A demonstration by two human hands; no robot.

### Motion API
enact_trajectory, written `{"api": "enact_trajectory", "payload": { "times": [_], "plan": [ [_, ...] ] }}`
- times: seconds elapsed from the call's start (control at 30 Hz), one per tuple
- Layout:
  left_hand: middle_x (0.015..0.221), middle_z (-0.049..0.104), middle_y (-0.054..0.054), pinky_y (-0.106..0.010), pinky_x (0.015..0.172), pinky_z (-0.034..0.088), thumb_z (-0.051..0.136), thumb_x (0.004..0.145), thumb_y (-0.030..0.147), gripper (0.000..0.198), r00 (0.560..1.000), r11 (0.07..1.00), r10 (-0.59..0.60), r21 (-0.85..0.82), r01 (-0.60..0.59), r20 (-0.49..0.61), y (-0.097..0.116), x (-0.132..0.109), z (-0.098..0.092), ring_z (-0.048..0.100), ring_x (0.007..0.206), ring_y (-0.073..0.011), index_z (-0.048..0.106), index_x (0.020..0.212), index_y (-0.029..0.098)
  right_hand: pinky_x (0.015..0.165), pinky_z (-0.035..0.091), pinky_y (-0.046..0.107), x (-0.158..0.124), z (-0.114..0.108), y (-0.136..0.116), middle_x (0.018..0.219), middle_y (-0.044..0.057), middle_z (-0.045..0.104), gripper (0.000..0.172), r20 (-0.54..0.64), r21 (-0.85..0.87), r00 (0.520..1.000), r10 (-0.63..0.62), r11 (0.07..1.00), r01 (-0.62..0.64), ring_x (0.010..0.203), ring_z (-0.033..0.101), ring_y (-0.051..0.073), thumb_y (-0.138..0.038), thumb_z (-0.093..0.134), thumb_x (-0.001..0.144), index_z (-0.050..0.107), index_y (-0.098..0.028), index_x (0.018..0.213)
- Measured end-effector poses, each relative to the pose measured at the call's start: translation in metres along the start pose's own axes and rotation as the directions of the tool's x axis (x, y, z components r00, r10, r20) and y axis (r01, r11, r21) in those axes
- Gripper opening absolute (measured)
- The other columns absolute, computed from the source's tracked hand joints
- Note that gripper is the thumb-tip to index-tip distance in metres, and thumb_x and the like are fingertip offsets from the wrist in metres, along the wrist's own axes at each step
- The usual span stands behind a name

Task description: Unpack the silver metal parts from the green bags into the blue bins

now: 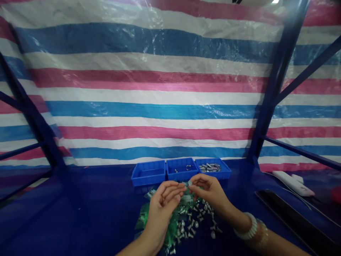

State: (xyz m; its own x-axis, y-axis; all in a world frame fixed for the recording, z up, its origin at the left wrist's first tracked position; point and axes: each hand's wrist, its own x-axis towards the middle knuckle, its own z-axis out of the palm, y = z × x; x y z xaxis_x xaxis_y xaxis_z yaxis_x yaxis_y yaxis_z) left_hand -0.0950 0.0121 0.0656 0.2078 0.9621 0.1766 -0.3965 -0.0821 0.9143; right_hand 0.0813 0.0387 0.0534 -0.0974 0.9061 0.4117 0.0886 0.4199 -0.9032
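My left hand (165,204) is over the pile with its fingers bent together and the thumb near them. Whatever it may grip is too small or clear to make out. Close beside it, my right hand (209,190) pinches a tiny pale, shiny piece (190,183) between thumb and fingers; its kind cannot be told. The fingertips of both hands nearly meet. Beneath them lies a heap of green-tinted clear plastic bags (145,213). Loose silver screw-like metal parts (190,227) with wide heads are scattered to the right of the bags.
Behind the hands stand three blue bins in a row: the left bin (148,172) shows a bare floor, the middle bin (181,167) holds a few small metal parts, the right bin (213,168) many. A dark flat device (290,217) and a white power strip (293,183) lie right.
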Motion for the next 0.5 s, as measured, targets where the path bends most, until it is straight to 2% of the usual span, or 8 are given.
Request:
{"api": "enact_trajectory", "payload": {
  "times": [0.07, 0.13, 0.23, 0.3, 0.4, 0.5],
  "plan": [
    [0.103, 0.075, -0.009, -0.030, 0.094, 0.048, 0.074, 0.077, 0.019, 0.021, 1.000, 1.000, 0.016, 0.007, -0.016, -0.018, 0.000, 0.002, -0.002, 0.068, 0.101, -0.0210, 0.064, 0.096, 0.017, 0.044, 0.052, 0.024, 0.021, -0.008, 0.003, 0.066, 0.002, 0.065, 0.021, -0.082, -0.199, 0.992, -0.096, 0.977, 0.078, 0.061, 0.065, 0.018, -0.037, 0.064, 0.078, 0.064, -0.016, 0.082],
    [0.102, 0.075, -0.009, -0.030, 0.092, 0.048, 0.074, 0.076, 0.019, 0.022, 0.999, 1.000, 0.030, 0.010, -0.029, -0.041, 0.000, 0.004, -0.003, 0.069, 0.097, -0.0203, 0.064, 0.096, 0.017, 0.048, 0.050, 0.025, 0.043, -0.017, 0.006, 0.071, 0.004, 0.065, 0.019, -0.128, -0.310, 0.981, -0.148, 0.945, 0.102, 0.065, 0.063, 0.018, -0.034, 0.062, 0.079, 0.065, -0.016, 0.085],
    [0.099, 0.075, -0.008, -0.029, 0.088, 0.049, 0.074, 0.074, 0.018, 0.023, 0.996, 0.999, 0.032, 0.012, -0.031, -0.078, -0.001, 0.006, -0.005, 0.069, 0.091, -0.0189, 0.065, 0.094, 0.017, 0.058, 0.049, 0.028, 0.062, -0.031, 0.012, 0.071, 0.003, 0.064, 0.019, -0.118, -0.448, 0.975, -0.189, 0.886, 0.118, 0.062, 0.058, 0.017, -0.027, 0.065, 0.076, 0.067, -0.016, 0.091],
    [0.097, 0.075, -0.008, -0.028, 0.086, 0.049, 0.074, 0.073, 0.018, 0.023, 0.995, 1.000, 0.028, 0.008, -0.027, -0.092, -0.001, 0.006, -0.005, 0.069, 0.088, -0.0182, 0.065, 0.094, 0.016, 0.059, 0.047, 0.028, 0.059, -0.037, 0.017, 0.067, 0.001, 0.062, 0.019, -0.059, -0.519, 0.981, -0.185, 0.845, 0.128, 0.056, 0.054, 0.015, -0.022, 0.064, 0.075, 0.068, -0.016, 0.092],
    [0.094, 0.075, -0.007, -0.027, 0.083, 0.050, 0.074, 0.072, 0.017, 0.023, 0.995, 1.000, 0.025, 0.001, -0.025, -0.095, -0.002, 0.006, -0.006, 0.068, 0.084, -0.0174, 0.065, 0.093, 0.016, 0.055, 0.044, 0.025, 0.036, -0.040, 0.019, 0.062, 0.000, 0.063, 0.012, 0.084, -0.577, 0.987, -0.140, 0.800, 0.163, 0.052, 0.052, 0.013, -0.017, 0.060, 0.078, 0.070, -0.016, 0.085],
    [0.092, 0.074, -0.007, -0.026, 0.081, 0.049, 0.074, 0.072, 0.017, 0.022, 0.995, 1.000, 0.029, 0.012, -0.028, -0.093, -0.003, 0.006, -0.006, 0.068, 0.082, -0.0167, 0.066, 0.092, 0.016, 0.053, 0.041, 0.020, 0.012, -0.039, 0.013, 0.064, -0.001, 0.067, 0.009, 0.283, -0.595, 0.956, -0.076, 0.768, 0.237, 0.055, 0.057, 0.012, -0.014, 0.062, 0.076, 0.071, -0.018, 0.076]
  ]
}}
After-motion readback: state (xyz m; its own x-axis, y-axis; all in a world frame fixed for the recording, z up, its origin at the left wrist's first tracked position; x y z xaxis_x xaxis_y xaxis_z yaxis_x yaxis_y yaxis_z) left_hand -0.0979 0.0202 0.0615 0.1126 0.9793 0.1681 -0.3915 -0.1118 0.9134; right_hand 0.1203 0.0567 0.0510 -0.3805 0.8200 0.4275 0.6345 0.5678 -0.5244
